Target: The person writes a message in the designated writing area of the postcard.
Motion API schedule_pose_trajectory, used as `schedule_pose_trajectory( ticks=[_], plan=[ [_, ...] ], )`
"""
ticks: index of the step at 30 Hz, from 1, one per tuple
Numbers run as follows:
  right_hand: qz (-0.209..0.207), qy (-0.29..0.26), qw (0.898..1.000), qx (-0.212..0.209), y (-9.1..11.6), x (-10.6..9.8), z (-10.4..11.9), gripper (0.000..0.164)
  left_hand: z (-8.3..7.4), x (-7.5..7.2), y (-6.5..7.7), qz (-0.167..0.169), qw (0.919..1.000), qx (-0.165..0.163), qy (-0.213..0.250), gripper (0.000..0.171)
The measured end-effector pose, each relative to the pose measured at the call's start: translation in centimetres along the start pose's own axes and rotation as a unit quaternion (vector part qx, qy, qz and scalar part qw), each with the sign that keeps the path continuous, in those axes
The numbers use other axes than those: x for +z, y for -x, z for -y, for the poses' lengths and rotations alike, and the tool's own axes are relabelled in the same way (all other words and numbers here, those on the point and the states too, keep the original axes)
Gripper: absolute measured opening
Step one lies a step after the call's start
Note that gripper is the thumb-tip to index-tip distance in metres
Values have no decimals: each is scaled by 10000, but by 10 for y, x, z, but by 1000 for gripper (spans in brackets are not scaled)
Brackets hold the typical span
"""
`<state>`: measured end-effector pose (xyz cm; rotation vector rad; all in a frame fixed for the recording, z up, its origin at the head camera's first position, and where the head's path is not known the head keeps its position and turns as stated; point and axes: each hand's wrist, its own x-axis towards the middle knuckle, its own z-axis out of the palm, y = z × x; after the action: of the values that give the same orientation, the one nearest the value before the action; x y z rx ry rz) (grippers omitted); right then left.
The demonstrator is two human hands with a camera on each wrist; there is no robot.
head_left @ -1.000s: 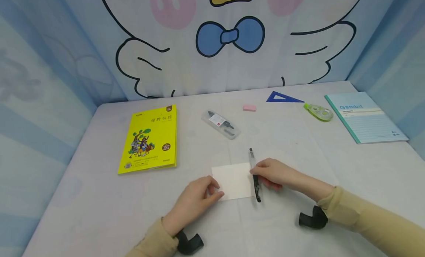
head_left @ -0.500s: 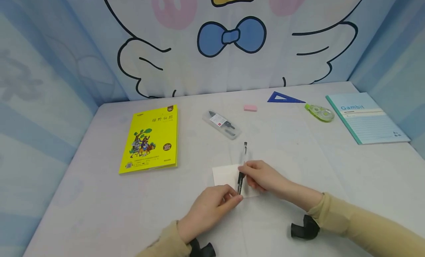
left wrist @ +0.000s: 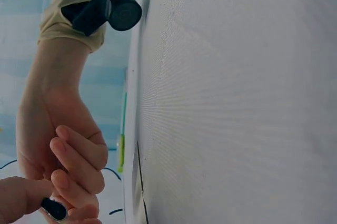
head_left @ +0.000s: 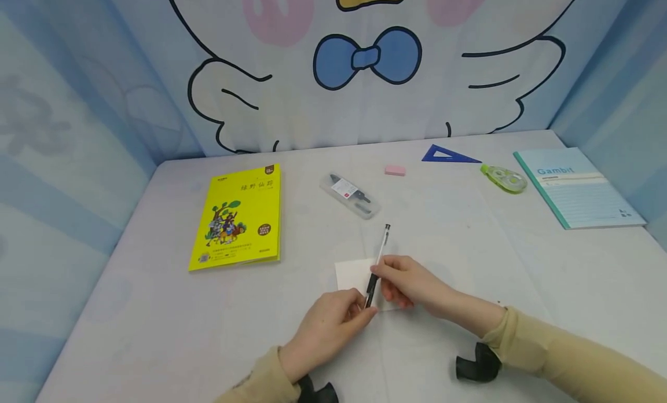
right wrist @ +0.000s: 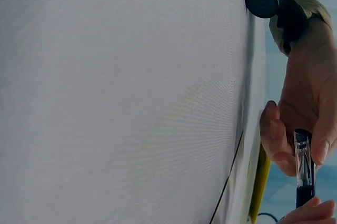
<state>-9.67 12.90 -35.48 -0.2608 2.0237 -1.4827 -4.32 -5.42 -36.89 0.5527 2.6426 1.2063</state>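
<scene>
A black pen with a clear barrel (head_left: 384,245) is held tilted over a small white card (head_left: 353,271), its far end pointing away from the person. My right hand (head_left: 417,286) grips the pen near its middle between thumb and fingers. At the near end, my left hand (head_left: 325,328) pinches the dark, clear-sided cap end (right wrist: 304,153) between thumb and forefinger, as the right wrist view shows. In the left wrist view, that end peeks out beside the left thumb (left wrist: 23,197), with the right hand (left wrist: 58,129) behind. The hands cover part of the card.
A yellow book (head_left: 237,218) lies left on the white table (head_left: 156,333). Farther back are a clear case with a compass (head_left: 350,195), a pink eraser (head_left: 395,170), a blue set square (head_left: 450,155), a green correction tape (head_left: 504,179) and a light blue notebook (head_left: 578,189).
The right hand has brought the pen leftward from the card's right edge to over its middle. The left hand has moved right and taken hold of the pen's near end.
</scene>
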Motion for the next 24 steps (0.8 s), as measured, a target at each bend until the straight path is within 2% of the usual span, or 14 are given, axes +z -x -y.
schedule_pose_trajectory(
  ticks=[5, 10, 15, 22, 24],
  plan=[
    [388, -568, 9976, -84, -2, -1, 0, 23, 1, -2, 1, -147, 9997, 110, -131, 15],
    [663, -623, 9955, -252, -2, -2, -2, 20, 1, -5, 3, -191, 9990, 129, -373, 15],
    [371, -867, 9955, -109, -2, -4, -4, 19, 3, -9, 4, -178, 9977, 14, -657, 15],
    [-206, -1154, 9930, -111, -3, -12, -3, 18, 11, -22, 0, 3, 9938, -575, -952, 20],
    [-276, -1205, 9923, -89, -4, -13, -3, 17, 16, -28, -1, -51, 9926, -681, -1002, 19]
  ],
)
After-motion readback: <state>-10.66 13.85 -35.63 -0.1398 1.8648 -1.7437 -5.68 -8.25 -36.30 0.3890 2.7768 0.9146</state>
